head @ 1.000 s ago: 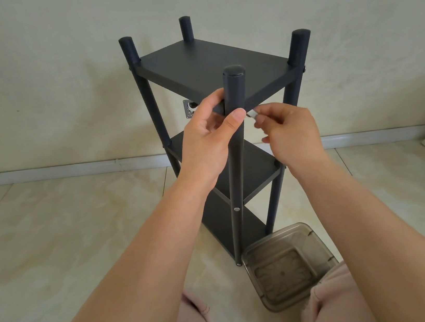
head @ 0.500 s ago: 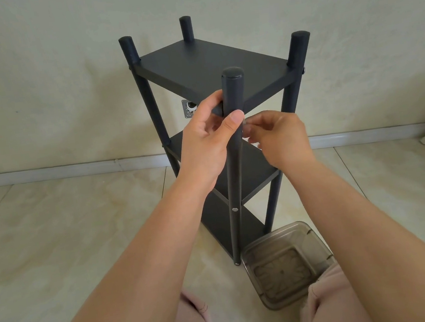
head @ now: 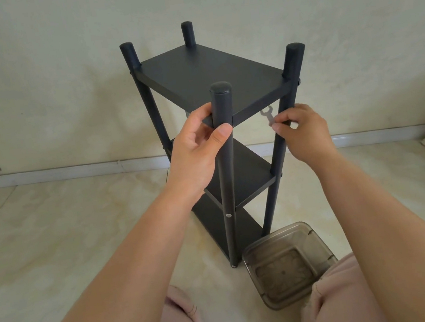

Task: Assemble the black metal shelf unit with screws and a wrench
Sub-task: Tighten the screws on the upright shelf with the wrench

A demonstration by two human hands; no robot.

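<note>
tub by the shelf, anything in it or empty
Empty: the clear tub sits open-topped on the floor, and only its patterned bottom shows through.

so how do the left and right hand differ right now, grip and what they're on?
The left hand wraps fingers and thumb around the near front post at the top shelf; the right hand pinches a small flat wrench at its fingertips. The left hand is on the shelf unit; the right hand is out by the right-hand post, wrench off any screw. Both sit at about top-shelf height.
</note>
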